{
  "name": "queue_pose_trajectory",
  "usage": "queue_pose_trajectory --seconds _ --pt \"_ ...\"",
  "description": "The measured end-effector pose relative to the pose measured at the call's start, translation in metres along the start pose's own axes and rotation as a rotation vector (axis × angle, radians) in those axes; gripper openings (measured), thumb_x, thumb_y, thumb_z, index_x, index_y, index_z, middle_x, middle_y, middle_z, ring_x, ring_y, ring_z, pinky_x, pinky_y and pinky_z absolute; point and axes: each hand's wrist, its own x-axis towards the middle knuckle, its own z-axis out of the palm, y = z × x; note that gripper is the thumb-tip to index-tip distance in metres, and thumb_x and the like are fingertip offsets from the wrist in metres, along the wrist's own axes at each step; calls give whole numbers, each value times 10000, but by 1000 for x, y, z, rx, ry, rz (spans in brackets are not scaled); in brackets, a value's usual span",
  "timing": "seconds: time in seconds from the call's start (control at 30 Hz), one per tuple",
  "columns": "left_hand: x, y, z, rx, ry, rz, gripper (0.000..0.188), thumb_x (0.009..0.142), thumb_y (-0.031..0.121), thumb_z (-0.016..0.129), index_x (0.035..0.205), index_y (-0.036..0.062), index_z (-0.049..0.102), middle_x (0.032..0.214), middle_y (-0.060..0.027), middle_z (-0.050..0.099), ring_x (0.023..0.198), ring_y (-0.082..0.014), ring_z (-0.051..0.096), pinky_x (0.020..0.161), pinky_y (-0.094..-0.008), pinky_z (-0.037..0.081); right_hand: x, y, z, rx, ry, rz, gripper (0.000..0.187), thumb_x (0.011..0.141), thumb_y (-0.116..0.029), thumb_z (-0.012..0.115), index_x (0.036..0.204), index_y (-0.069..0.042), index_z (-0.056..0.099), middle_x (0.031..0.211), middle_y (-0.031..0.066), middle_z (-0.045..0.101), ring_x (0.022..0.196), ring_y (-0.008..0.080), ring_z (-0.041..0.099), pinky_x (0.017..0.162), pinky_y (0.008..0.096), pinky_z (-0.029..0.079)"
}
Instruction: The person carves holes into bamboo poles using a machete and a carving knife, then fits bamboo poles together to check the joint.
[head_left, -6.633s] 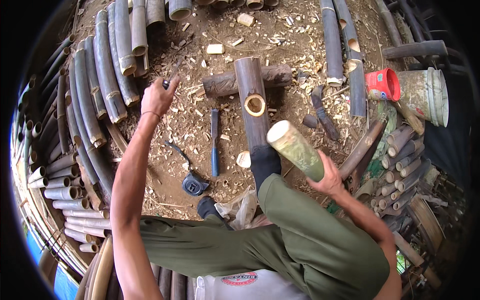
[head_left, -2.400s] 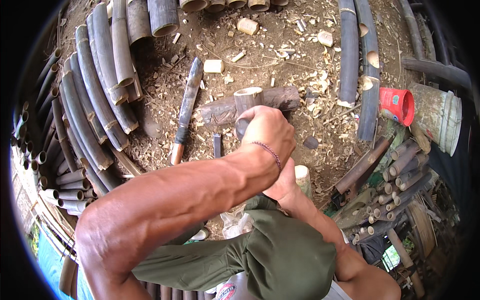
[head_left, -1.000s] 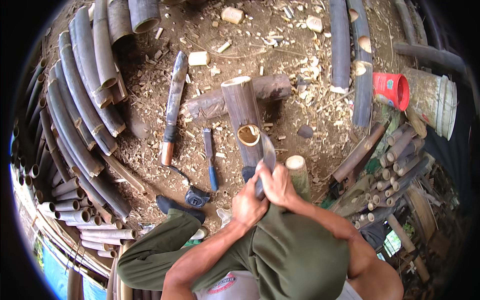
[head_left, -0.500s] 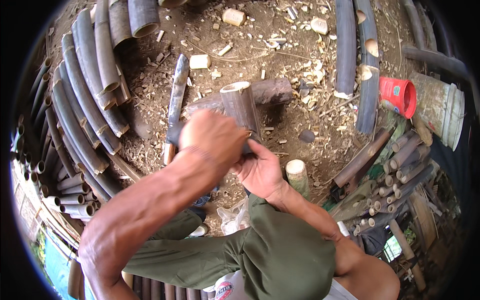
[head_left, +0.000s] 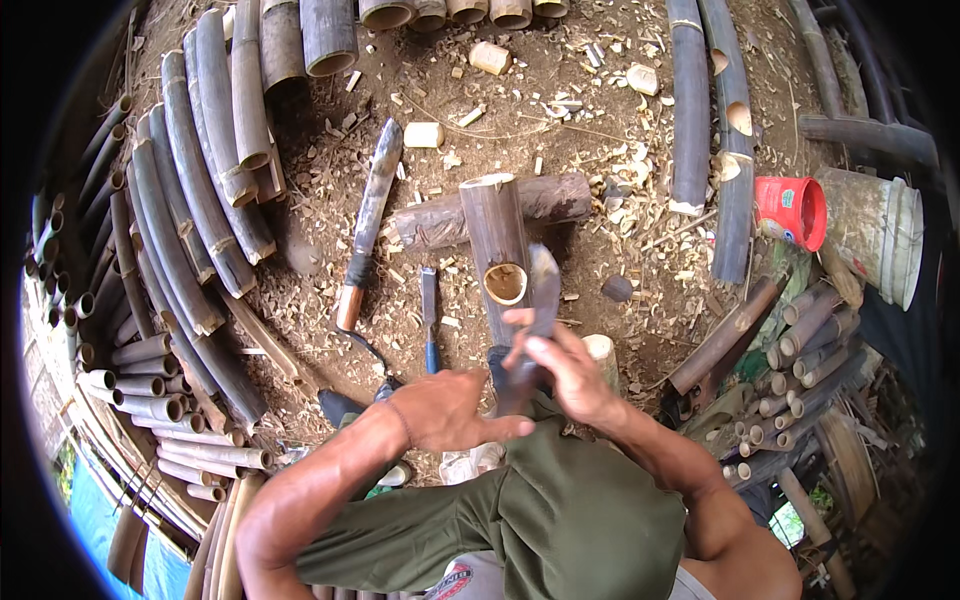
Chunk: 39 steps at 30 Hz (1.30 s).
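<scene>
1. Brown bamboo makes the tube (head_left: 493, 225) that lies in front of the person, its far end propped across a dark log (head_left: 560, 199); a round hole (head_left: 505, 284) with a pale rim faces up.
2. The person's right hand (head_left: 568, 372) is partly curled, finger and thumb about a knife (head_left: 544, 285) blurred by motion; its blade points away from the body, just right of the hole.
3. The left hand (head_left: 452, 410) is unclenched, thumb apart from the fingers, beside the lower end of the knife. It is not clear whether it touches the knife; nothing else is seen in its hold.
4. A dark sock (head_left: 497, 360) shows at the near end of the tube, between the two hands.
5. Left of the tube lie a chisel (head_left: 430, 320) with a blue handle and, farther left, a big knife (head_left: 375, 200) with a wooden handle.
6. A pale-topped bamboo piece (head_left: 601, 350) stands just beyond the right hand.
7. Wood chips litter the soil (head_left: 330, 240); a red tub (head_left: 785, 212) touches a dirty bucket (head_left: 868, 235) at right.
</scene>
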Motion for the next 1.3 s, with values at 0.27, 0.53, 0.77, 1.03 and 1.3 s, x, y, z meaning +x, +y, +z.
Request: queue_pose_trajectory --seconds 0.27,0.53,0.77,1.03,1.3 --pt "127 7 41 -1221 284 84 647 920 584 527 824 -40 673 612 -80 591 605 -175 640 607 -343 523 3 -19 -39 -1128 162 85 349 819 -213 657 1132 -70 597 822 185 684 765 405 668 668 478 531" --pt "117 25 30 -2016 449 430 275 967 249 471 924 34 637 620 11 518 538 -106 483 516 -263 399 64 -113 -10 -1754 -407 16 185 766 -124 647 928 -39 679 746 146 700 677 306 698 605 414 557" --pt "106 25 12 -2665 236 617 245 997 275 455 1050 86 601 755 -4 584 746 -163 556 757 -338 465 131 -134 59 -2260 -894 8 87 753 -192 717 782 -127 767 827 33 750 746 193 726 633 323 570" --pt "106 25 11 -1512 454 180 306 948 192 430 928 -14 656 645 -38 580 548 -140 519 536 -280 416 40 -94 -16 -1605 -148 75 168 799 -101 619 950 -37 656 711 181 683 661 334 695 589 419 547" --pt "105 11 30 -2540 244 748 392 1009 312 410 1265 41 528 1291 -115 601 1237 -247 547 1071 -451 412 124 -128 66 -2207 -898 -10 85 734 -138 691 748 -68 738 782 84 733 760 225 726 640 360 562"
